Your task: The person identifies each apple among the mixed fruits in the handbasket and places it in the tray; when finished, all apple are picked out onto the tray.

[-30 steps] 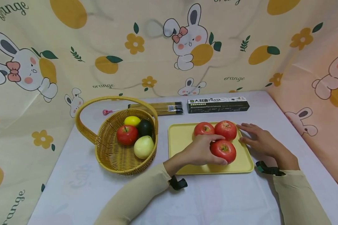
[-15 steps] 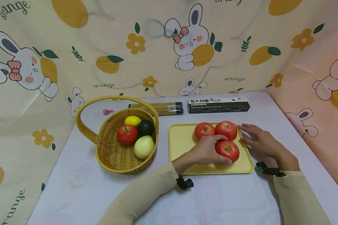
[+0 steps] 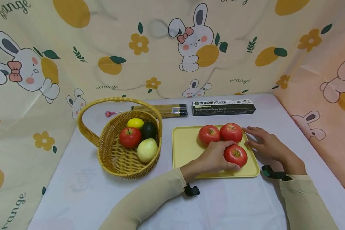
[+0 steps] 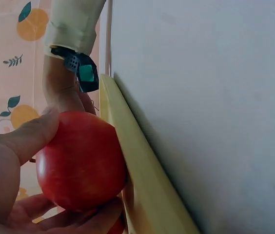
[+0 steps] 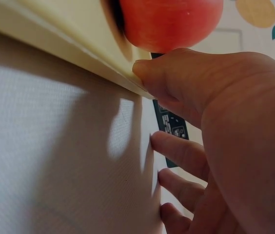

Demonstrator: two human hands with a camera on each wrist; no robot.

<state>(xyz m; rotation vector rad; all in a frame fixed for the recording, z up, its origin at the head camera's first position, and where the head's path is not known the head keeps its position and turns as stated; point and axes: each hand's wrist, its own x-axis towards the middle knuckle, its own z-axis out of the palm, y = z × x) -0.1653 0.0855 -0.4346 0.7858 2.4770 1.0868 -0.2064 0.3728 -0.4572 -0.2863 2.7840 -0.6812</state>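
Note:
My left hand (image 3: 215, 156) grips a red apple (image 3: 235, 156) from its left side, over the front right part of the yellow tray (image 3: 184, 153). In the left wrist view the thumb and fingers go round this apple (image 4: 81, 161), low against the tray. Two more red apples, a left one (image 3: 209, 134) and a right one (image 3: 231, 131), sit behind it on the tray. At the tray's right edge my right hand (image 3: 267, 143) lies with relaxed, spread fingers. Its thumb (image 5: 162, 70) touches the rim in the right wrist view, while the other fingers rest on the cloth.
Left of the tray stands a wicker basket (image 3: 115, 167) with a tall handle, holding a red apple (image 3: 130, 137), a yellow lemon (image 3: 135, 123), a dark round fruit (image 3: 149, 130) and a pale green fruit (image 3: 147, 150). A pasta box (image 3: 223, 107) and a pasta pack (image 3: 166, 111) lie behind.
My left hand has moved the gripped apple a little to the right and toward the front of the tray. The right hand stays at the tray's edge.

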